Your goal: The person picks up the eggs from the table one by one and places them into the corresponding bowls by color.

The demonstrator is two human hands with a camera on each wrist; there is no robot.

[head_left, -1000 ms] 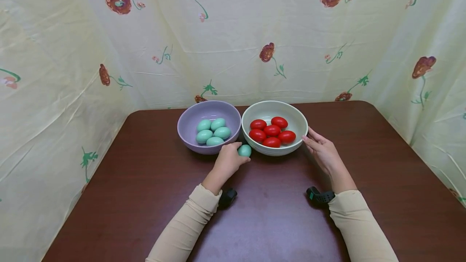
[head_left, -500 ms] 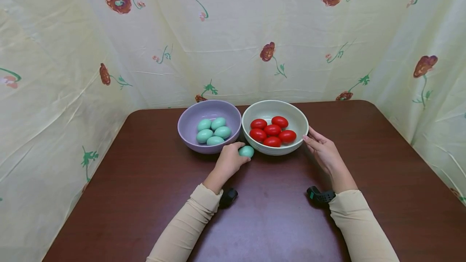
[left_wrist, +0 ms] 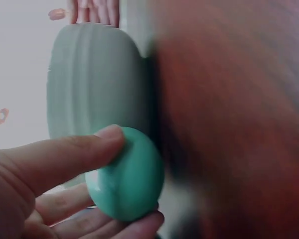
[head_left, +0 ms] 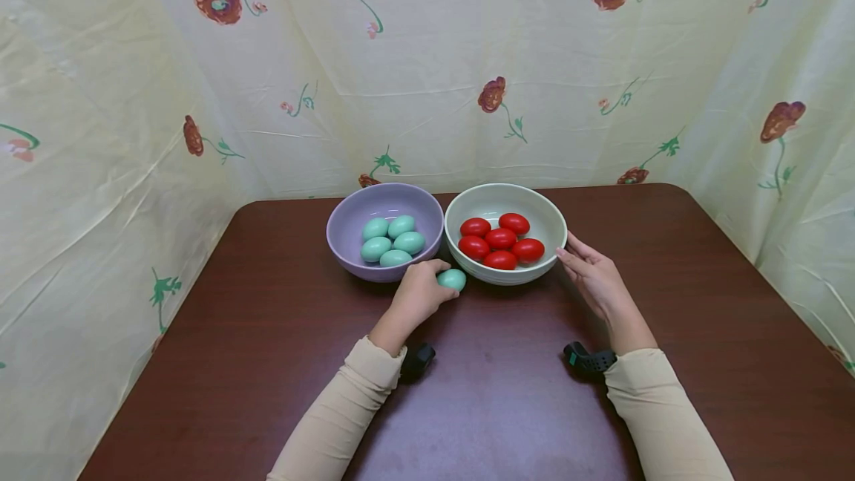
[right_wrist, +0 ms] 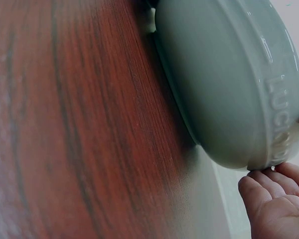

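Note:
In the head view my left hand (head_left: 417, 292) is in front of the gap between two bowls. It pinches a teal egg (head_left: 452, 280) between thumb and fingers; the left wrist view shows the egg (left_wrist: 129, 177) close up, the thumb across its top and fingers below. My right hand (head_left: 593, 273) touches the right side of the pale green bowl (head_left: 548, 215) with fairly straight fingers (right_wrist: 261, 189). Several red eggs (head_left: 500, 239) lie in that bowl. Beside it, the purple bowl (head_left: 347, 217) holds several teal eggs (head_left: 376, 249).
Both bowls stand side by side near the back of the dark brown wooden table (head_left: 494, 392). A floral cloth (head_left: 427, 73) hangs behind and at the sides. Each wrist carries a black strapped device, such as the right one (head_left: 588, 357).
Since a second ago, the teal egg in my left hand has shifted slightly right and more of it shows. My right hand and both bowls look the same.

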